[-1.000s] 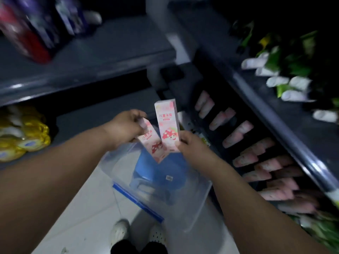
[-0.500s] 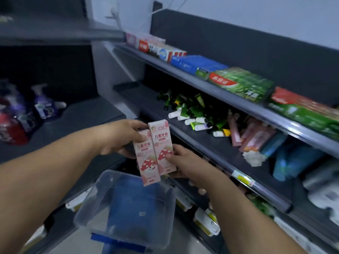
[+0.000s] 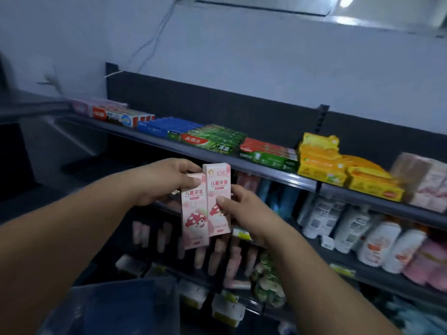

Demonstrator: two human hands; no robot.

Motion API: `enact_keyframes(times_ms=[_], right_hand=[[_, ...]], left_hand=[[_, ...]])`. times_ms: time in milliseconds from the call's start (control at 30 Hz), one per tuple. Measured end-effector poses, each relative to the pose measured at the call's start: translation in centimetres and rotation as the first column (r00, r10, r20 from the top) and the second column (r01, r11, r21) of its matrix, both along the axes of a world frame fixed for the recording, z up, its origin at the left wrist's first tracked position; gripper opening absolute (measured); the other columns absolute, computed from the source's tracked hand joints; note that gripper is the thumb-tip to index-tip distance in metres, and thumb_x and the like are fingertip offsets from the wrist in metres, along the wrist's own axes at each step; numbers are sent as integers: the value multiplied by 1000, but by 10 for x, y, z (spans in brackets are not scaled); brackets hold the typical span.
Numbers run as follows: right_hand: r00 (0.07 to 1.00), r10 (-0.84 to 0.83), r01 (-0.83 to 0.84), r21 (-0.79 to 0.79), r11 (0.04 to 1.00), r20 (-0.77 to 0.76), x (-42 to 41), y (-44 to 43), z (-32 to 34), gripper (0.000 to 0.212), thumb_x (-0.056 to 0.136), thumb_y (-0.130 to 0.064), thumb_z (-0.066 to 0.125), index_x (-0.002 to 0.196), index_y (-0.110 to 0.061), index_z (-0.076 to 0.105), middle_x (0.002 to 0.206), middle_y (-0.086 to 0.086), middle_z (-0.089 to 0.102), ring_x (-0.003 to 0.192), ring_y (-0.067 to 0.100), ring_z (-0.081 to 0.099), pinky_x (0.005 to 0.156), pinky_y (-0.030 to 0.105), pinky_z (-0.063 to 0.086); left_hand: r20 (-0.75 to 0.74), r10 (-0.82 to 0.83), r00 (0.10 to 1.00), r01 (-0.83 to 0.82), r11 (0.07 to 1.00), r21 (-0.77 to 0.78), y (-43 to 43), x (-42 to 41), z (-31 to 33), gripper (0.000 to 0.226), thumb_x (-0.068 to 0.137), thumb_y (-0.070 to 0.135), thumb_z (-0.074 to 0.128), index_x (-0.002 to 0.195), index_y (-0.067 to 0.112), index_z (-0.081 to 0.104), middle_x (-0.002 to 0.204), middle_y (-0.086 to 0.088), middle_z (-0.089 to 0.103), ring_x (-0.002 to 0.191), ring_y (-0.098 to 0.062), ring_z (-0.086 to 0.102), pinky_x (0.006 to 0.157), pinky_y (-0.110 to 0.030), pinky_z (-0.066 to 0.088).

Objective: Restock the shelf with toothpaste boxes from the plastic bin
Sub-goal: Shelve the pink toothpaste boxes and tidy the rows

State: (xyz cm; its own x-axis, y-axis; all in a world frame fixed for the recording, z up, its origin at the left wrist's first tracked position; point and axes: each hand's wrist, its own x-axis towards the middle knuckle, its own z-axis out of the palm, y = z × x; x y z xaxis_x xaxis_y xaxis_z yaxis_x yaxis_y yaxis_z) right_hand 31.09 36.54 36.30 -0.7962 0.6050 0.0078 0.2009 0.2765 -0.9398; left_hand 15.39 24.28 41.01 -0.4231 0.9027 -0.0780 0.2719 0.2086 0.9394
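Two pink toothpaste boxes are held upright, touching, before the shelf.

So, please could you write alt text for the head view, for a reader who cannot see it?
The left hand and right hand hold two upright pink boxes side by side. Behind them, the top shelf carries rows of lying toothpaste cartons; a clear bin shows at the bottom edge.

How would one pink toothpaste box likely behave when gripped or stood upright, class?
Probably light: the left hand and right hand each pinch a pink toothpaste box with fingertips. Likely stiff: its faces look flat under that grip. Tall and narrow, so apt to tip.
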Motion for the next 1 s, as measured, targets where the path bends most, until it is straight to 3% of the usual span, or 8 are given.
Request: enact_keyframes(times_ms=[100,267,433,500,567,767,867,1000], right_hand=[[998,-47,47,-3,999,-40,30,19,14,28,96,-17,58,124,-17,57,106,-1,72,91,16,70,77,34,57],[989,-133,137,60,989,-69,84,62,34,25,96,-15,58,122,-14,59,110,2,72,96,20,69,78,35,56],[979,-174,184,92,979,-106,146,111,52,20,98,-19,56,117,-17,61,106,-5,73,86,7,69,67,20,52],[972,-183,197,87,977,-146,169,132,57,28,96,-15,58,124,-16,57,105,-1,73,89,13,71,71,27,56],[967,-179,195,76,978,-181,191,152,62,42,94,-7,61,132,-20,50,101,2,72,85,16,72,67,28,55],[952,-193,227,126,966,-236,266,211,89,82,89,3,63,149,-38,26,101,1,70,81,10,72,64,28,58],[946,-215,258,161,953,-243,299,237,108,71,91,-3,62,144,-39,33,108,6,69,90,16,72,76,38,61],[926,-294,338,176,925,-236,332,269,131,44,98,-19,55,136,-36,42,109,2,68,86,15,71,64,28,55]], left_hand=[[-46,-44,998,46,998,32,26,26,13,27,95,10,54,120,20,57,107,-7,70,92,-19,66,77,-45,55],[-130,-121,984,127,991,38,77,78,39,19,95,13,54,113,18,58,100,-9,73,81,-20,69,58,-32,53],[-191,-159,969,170,985,41,133,135,59,17,93,21,58,110,23,57,98,-15,73,98,-39,67,79,-58,54],[-187,-171,967,182,982,44,157,155,63,18,93,22,58,110,23,58,96,-13,73,92,-36,69,69,-54,58],[-200,-164,966,180,981,67,180,175,66,20,93,19,58,113,20,59,98,-9,73,85,-25,69,56,-34,56],[-284,-191,940,233,964,125,254,243,88,19,92,22,61,111,20,62,99,-1,73,97,-18,67,85,-41,52],[-295,-235,926,283,950,132,284,274,105,21,93,26,58,113,20,60,92,0,75,89,-15,67,69,-33,50],[-352,-238,905,303,942,143,320,309,123,24,93,24,58,116,18,59,94,0,74,91,-14,66,67,-28,48]])
